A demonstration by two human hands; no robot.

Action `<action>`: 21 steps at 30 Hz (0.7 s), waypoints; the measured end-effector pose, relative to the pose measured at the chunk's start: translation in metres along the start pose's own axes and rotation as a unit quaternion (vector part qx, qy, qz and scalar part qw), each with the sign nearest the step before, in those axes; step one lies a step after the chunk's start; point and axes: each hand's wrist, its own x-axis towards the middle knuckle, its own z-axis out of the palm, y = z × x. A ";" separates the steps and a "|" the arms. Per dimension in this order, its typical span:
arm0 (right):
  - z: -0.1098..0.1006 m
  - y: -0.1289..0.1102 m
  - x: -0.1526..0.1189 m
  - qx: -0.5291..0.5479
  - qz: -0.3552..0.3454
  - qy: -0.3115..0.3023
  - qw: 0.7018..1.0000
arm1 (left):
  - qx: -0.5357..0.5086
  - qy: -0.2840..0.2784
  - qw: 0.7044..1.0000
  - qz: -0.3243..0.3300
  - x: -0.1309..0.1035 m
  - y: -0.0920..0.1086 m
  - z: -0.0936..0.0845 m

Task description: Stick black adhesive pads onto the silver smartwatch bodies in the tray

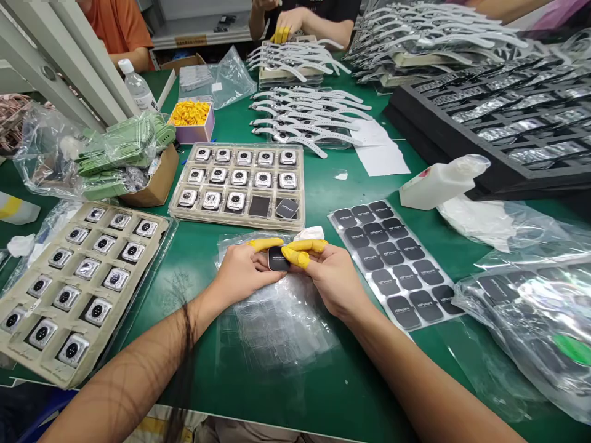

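Observation:
Between both hands is a small square watch body (277,259) with a dark, lettered face turned up. My left hand (245,269) grips its left side, a yellow cot on one finger. My right hand (331,274) pinches its upper right edge with yellow-cotted fingertips. Clear plastic film (286,323) lies under the hands. Behind them, a tray (235,216) holds several watch bodies with their backs up, and one dark-faced piece (287,209) in its front right compartment. On the right lies a sheet of dark square stickers (389,253).
A second tray (99,271) of watch bodies stands at left. Further back are a box of yellow finger cots (196,126), white straps (305,117), a white bottle (438,183) and a black foam tray (434,138). A co-worker's hand (289,24) is at the top.

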 end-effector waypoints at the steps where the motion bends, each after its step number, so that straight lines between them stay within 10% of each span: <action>1: 0.000 0.000 0.000 0.000 -0.001 0.000 1.000 | 0.005 -0.002 1.000 0.000 0.000 0.000 0.000; 21: -0.006 0.005 -0.001 -0.085 -0.051 -0.002 0.995 | -0.062 -0.021 0.996 -0.053 0.000 0.002 -0.001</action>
